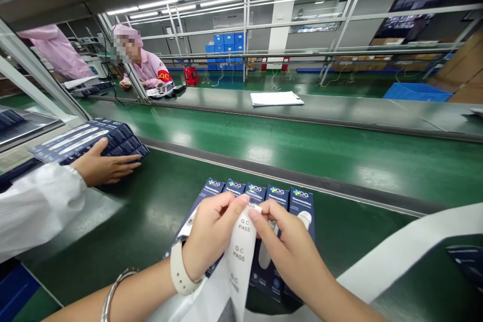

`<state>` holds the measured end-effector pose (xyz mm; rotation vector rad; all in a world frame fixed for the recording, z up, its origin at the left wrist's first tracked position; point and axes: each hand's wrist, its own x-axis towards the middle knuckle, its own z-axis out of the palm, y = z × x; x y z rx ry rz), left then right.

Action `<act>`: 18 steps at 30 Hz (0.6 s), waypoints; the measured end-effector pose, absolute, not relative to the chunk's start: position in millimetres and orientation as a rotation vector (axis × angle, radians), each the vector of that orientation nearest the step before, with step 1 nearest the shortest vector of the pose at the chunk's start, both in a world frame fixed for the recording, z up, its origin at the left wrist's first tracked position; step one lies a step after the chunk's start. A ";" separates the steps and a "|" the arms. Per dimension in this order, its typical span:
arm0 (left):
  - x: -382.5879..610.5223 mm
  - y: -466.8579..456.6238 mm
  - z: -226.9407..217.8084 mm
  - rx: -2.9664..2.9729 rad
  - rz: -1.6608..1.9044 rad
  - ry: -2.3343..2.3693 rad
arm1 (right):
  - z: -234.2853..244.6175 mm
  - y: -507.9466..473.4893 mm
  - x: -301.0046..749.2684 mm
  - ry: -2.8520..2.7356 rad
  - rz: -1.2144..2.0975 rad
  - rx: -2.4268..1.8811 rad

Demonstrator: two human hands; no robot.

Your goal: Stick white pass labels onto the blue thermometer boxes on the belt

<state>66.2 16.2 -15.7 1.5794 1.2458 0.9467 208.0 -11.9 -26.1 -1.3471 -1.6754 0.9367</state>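
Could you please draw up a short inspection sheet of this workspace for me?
Surface: dark green conveyor belt, with a second green belt beyond.
Job's things: five dark blue cardboard cartons in a row; long white label strip printed "Q.C. PASS".
Clutter: white paper sheets on the far bench.
Hands: left hand and right hand pinch the label strip above the cartons.
Cables: thin white cables hang beyond the far belt.
Surroundings: a co-worker's hand on a stack of dark blue cartons; a person in pink; stacked blue crates.
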 end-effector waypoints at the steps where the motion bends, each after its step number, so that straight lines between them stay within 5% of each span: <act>1: 68.6 16.0 -16.0 1.572 0.918 1.242 | -29.0 -9.4 209.4 -1.688 0.898 -1.393; 18: 95.7 66.4 -27.8 0.966 0.497 1.288 | -69.4 36.3 253.3 -2.185 0.225 -1.525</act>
